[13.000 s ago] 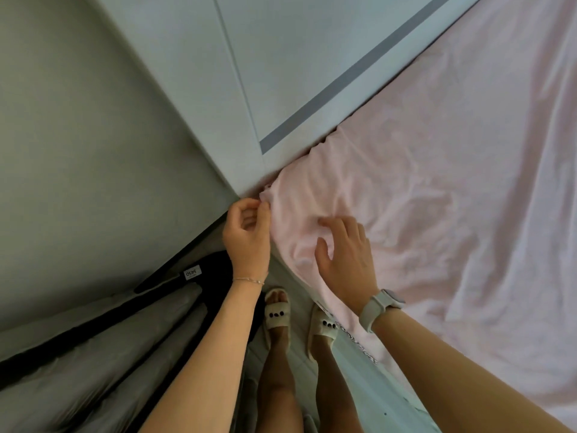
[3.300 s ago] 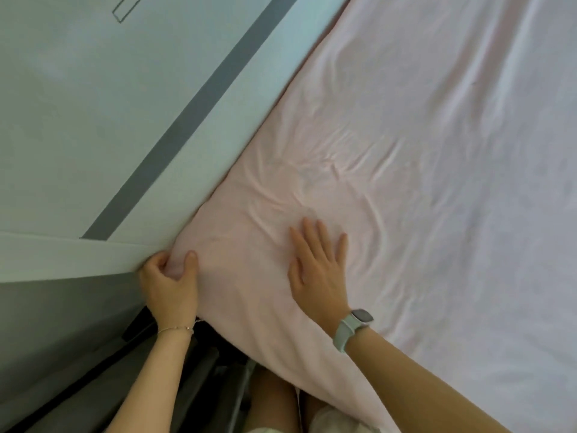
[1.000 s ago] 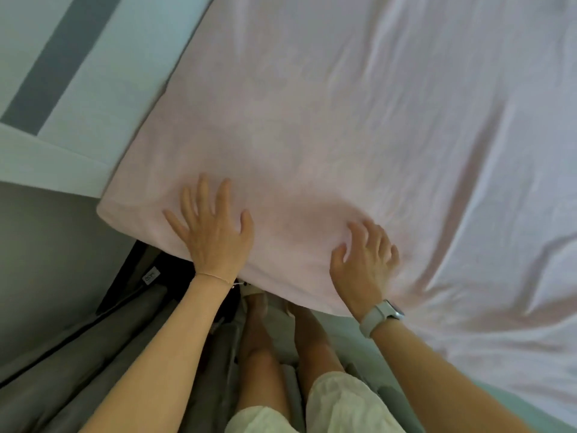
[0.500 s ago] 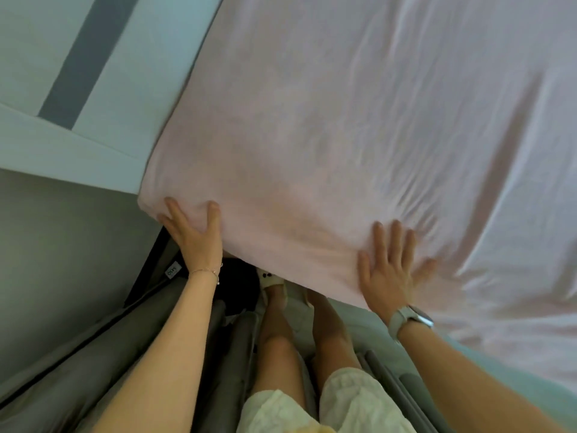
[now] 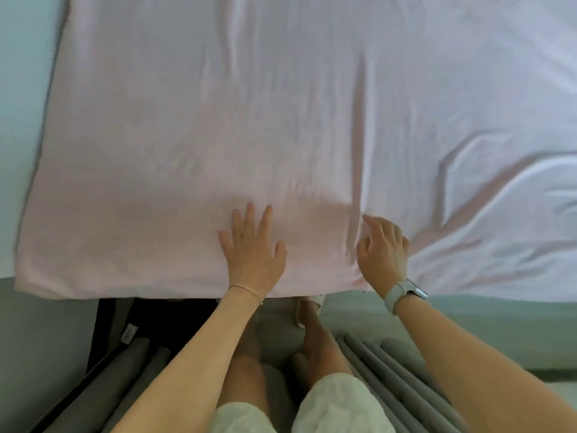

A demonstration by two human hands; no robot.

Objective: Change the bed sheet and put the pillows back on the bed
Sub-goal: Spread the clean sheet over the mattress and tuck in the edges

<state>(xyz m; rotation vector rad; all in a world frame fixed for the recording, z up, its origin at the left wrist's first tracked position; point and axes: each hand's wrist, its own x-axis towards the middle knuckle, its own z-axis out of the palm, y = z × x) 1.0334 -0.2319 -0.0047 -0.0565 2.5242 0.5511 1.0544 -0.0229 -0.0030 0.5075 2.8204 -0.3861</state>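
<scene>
A pale pink bed sheet [image 5: 281, 120] covers the mattress and fills most of the view. Its near edge runs across the frame just below my hands. My left hand [image 5: 253, 251] lies flat on the sheet near that edge, fingers straight and spread. My right hand [image 5: 382, 251], with a light watch on the wrist, rests on the sheet to the right, fingers loosely bent, at the foot of a long crease. Deeper wrinkles fan out at the right. No pillows are in view.
A pale headboard or wall panel [image 5: 22, 89] borders the mattress at the left. Grey padded rails [image 5: 390, 370] lie on the floor at my feet, with more [image 5: 137, 364] at lower left beside a dark gap. My legs stand between them.
My left hand left the sheet's corner and now lies flat further right along the near edge. My right hand also shifted right, its fingers now bent. The view turned square to the bed.
</scene>
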